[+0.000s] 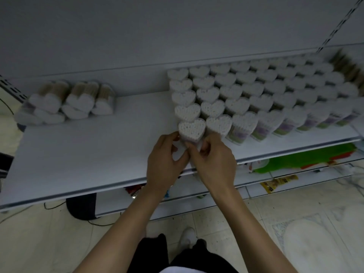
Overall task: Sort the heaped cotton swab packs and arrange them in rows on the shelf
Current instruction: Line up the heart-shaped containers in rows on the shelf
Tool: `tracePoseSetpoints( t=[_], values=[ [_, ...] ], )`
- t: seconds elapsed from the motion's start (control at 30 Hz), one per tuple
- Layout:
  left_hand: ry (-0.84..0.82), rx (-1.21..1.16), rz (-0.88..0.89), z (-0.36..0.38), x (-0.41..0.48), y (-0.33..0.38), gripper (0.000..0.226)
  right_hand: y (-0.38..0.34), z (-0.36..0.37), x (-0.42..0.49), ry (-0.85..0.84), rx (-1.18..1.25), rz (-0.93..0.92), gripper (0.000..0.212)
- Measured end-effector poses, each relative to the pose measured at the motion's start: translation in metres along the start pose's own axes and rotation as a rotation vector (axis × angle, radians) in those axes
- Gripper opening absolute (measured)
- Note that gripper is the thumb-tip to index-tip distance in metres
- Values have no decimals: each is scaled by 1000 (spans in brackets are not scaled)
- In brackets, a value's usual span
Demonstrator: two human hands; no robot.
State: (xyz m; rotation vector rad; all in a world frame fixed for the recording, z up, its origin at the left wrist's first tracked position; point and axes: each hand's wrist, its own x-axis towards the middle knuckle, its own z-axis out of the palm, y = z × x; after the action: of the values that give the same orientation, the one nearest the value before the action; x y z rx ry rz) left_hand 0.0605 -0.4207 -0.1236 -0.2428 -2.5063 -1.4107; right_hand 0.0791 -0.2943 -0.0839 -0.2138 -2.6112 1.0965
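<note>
Cotton pack grip: the left hand (pixel 165 154) and right hand (pixel 212 156) are clamped on the front pack (pixel 191 128) from opposite sides, with fingers curled round its clear lower body. A two-sided hold like this probably keeps the tall, narrow pack upright while it is squared up.
Front pack: it stands upright near the front edge of the shelf (pixel 88 146), white heart-shaped end up, at the head of the leftmost column.
Step in hand: judged to be seating this pack, pressing it back and sideways so it closes flush against its neighbours.
Rows: the rows (pixel 256 89) lie behind and to the right of the front pack. They are upright hearts in straight lines running to the back wall, each seeming to touch the next. All point the same way, which lets the lobes nest and saves space.
Bare board: the shelf is open to the left of the front pack, leaving room for more columns.
Heap: the heap (pixel 65 103) sits well to the left of the front pack and further back. Its packs lie on their sides, stacked on one another with brown sticks showing, and are still unsorted.
Progress: judged to be mostly done, with only the heap left to stand up.
</note>
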Motion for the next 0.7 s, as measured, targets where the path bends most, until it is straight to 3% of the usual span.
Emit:
tracePoseSetpoints(
  t=[0.17, 0.3, 0.43, 0.57, 0.7],
  values=[
    [28, -92, -43, -9, 1, -3, 45, -25, 5, -15, 87, 88, -78, 37],
    [142, -225, -202, -50, 5, -2, 34, -65, 33, -11, 25, 183, -203, 27],
    [314, -38, -200, -122, 7, -37, 23, -112, 74, 7, -94, 233, -298, 20],
    [321, 239, -277, -188, 1, -94, 30, -160, 112, 28, -327, 128, -322, 56],
    [209, 315, -255, -199, -8, -119, 36, -206, 154, 70, -496, -274, -493, 90]
  ],
)
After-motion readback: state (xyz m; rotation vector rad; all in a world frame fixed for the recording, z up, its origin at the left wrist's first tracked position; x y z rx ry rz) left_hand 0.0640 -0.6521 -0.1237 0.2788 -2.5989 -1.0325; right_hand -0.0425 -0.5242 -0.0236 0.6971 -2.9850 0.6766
